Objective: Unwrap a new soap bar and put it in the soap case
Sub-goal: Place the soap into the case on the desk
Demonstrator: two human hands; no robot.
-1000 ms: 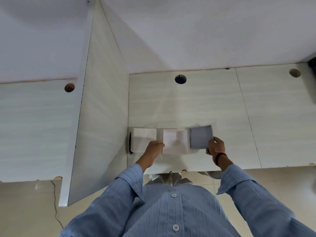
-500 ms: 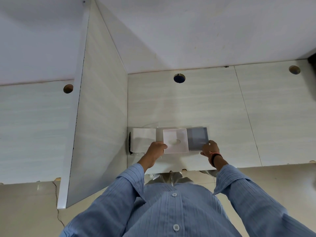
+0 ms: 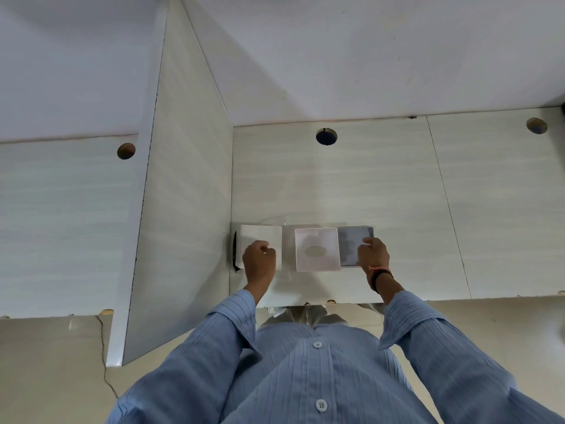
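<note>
Three square things lie in a row on a clear glass shelf (image 3: 286, 278) against the tiled wall. At the left is a white box (image 3: 263, 235). My left hand (image 3: 259, 262) is over its near half with fingers curled round its front edge. In the middle sits a pale square tray (image 3: 317, 249) with an oval mark in its centre; no hand touches it. At the right, a flat grey square piece (image 3: 351, 244) lies against the tray. My right hand (image 3: 373, 255) holds its right edge, fingers laid over the top. No bare soap bar shows.
A tiled partition wall (image 3: 183, 224) juts out just left of the white box. The tiled back wall has round holes (image 3: 326, 136) above the shelf. A pale counter edge (image 3: 489, 310) runs below. My blue shirt sleeves fill the lower frame.
My right hand lowered the grey piece from a tilt to lie flat against the middle tray. My left hand moved left from the tray's edge onto the white box.
</note>
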